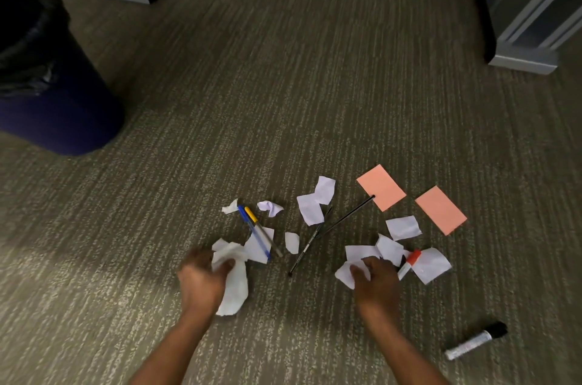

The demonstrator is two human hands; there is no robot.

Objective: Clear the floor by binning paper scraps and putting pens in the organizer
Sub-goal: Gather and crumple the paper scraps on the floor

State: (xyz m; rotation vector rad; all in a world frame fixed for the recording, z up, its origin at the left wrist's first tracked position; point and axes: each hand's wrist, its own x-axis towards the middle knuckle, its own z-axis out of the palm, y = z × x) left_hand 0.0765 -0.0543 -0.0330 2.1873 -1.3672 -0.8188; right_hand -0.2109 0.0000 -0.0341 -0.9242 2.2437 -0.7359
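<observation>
- The left hand (201, 282) is closing around a crumpled white paper scrap (234, 285) near the bottom centre, its fingers clamped on the upper part while the rest of the sheet is hanging below the hand (motion blur is softening the fingers).
- The right hand (376, 282) is pressing down on a small white scrap (346, 274), the fingers curling over it; I cannot tell whether it is actually gripping it.
- A blue pen (253, 232) and a yellow-capped pen (263, 230) are lying side by side just beyond the left hand, partly resting on a paper piece.
- Two thin black pens (345, 217) are lying crossed at the centre.
- A red-capped marker (409, 263) is lying just right of the right hand, touching white scraps.
- A black-capped marker (475, 341) is lying apart at near right.
- Two pink notes (381, 187) are lying at far right of the mess.
- A dark bin (59, 107) is standing at far left on the carpet (283, 85).
</observation>
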